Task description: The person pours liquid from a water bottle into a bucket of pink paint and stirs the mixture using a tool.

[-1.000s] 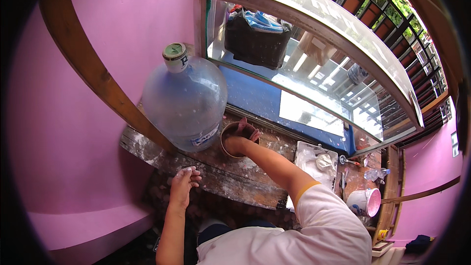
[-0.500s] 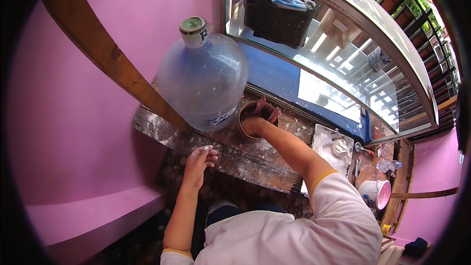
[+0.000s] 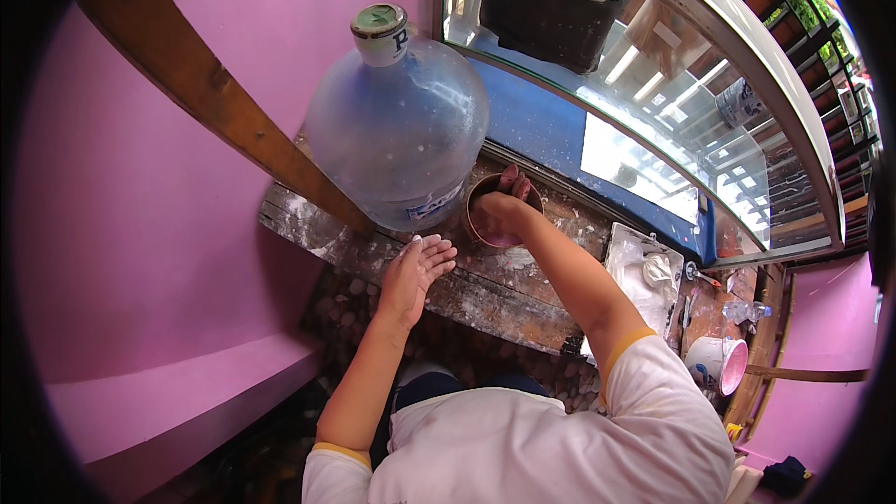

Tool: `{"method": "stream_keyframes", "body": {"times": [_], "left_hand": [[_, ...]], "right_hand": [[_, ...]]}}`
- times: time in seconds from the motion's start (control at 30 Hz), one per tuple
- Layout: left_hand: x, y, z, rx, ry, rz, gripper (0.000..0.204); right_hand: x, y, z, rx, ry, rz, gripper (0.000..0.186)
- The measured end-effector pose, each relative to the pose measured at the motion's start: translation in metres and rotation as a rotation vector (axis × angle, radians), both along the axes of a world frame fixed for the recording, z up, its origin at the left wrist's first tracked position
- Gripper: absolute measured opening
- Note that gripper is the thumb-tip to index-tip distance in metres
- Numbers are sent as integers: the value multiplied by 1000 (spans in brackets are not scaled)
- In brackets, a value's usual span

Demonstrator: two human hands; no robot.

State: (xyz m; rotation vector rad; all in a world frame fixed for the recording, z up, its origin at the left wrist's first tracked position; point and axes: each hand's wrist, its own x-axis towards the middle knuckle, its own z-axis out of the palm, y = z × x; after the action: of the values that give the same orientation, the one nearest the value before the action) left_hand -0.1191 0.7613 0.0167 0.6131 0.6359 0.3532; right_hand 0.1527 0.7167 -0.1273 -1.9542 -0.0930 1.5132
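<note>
Has right hand [image 3: 502, 213] down inside a round brown bowl [image 3: 475, 229]; can't tell open or closed, with fingers partly out of sight. Shows a dull-red piece [image 3: 510, 177] at the bowl's far rim, close to that hand; can't identify it from here. Has the bowl on a paint-spattered wooden bench [image 3: 504, 303], just right of a big bluish water jug [image 3: 397, 121], near the front of a glass display case [image 3: 791, 93]. Has left hand [image 3: 417, 271] open and empty, fingers extended, above the bench's near edge, in front of the jug. To the right, on the bench: see white tray [image 3: 644, 266] with crumpled white lump [image 3: 657, 269] in it, then clear bottle [image 3: 744, 312], plus white bucket [image 3: 707, 362], pink inside. Note black bag [image 3: 546, 19] inside the case.
</note>
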Motion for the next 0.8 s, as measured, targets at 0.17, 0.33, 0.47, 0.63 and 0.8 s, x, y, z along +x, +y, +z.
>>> {"method": "stream_keyframes", "body": {"times": [0.17, 0.33, 0.47, 0.63, 0.8], "left_hand": [[54, -19, 3, -231, 45, 93, 52], [115, -33, -48, -405, -32, 255, 48], [156, -41, -56, -619, -34, 136, 49], [171, -53, -49, -405, -74, 207, 46], [172, -47, -41, -549, 82, 336, 41]], "right_hand": [[3, -26, 41, 264, 580, -368, 21], [-38, -30, 156, 385, 537, -306, 25], [-58, -48, 111, 279, -303, -19, 44], [-35, -54, 69, 268, -404, 218, 60], [-45, -62, 123, 282, -345, 352, 62]]}}
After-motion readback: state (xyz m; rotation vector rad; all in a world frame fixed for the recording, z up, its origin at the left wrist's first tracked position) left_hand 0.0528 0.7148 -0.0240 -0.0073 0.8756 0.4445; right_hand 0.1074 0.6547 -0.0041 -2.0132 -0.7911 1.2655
